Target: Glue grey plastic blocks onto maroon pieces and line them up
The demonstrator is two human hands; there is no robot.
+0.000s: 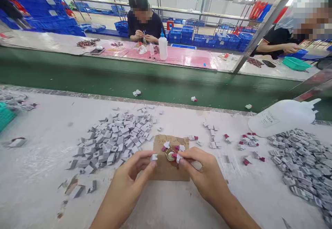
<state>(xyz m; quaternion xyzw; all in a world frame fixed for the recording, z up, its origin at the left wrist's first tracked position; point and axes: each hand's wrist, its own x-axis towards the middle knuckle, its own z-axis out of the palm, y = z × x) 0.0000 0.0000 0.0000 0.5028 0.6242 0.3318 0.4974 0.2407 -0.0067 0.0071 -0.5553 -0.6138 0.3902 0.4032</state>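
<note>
Between the thumb and fingers of my left hand (135, 172) is a small grey-white block (154, 157). My right hand (201, 168) pinches a small white-and-dark-red piece (178, 157), its red end over a round bottle cap (170, 155) with a beaded-looking rim and pale contents. The cap lies on a brown cardboard piece (171, 173) in front of me. Two more white-and-red pieces, one upper left (166, 145) and one upper right (181, 148), rest by the cap. Whether the held red end touches the cap's contents, I cannot tell.
A heap of grey-white blocks (121, 135) lies left, a larger grey heap (306, 166) right. White-and-red pieces (249, 140) are scattered right, near a white plastic bottle (282, 117) on its side. A green conveyor belt (103, 75) runs beyond; two people (145, 25) work across it.
</note>
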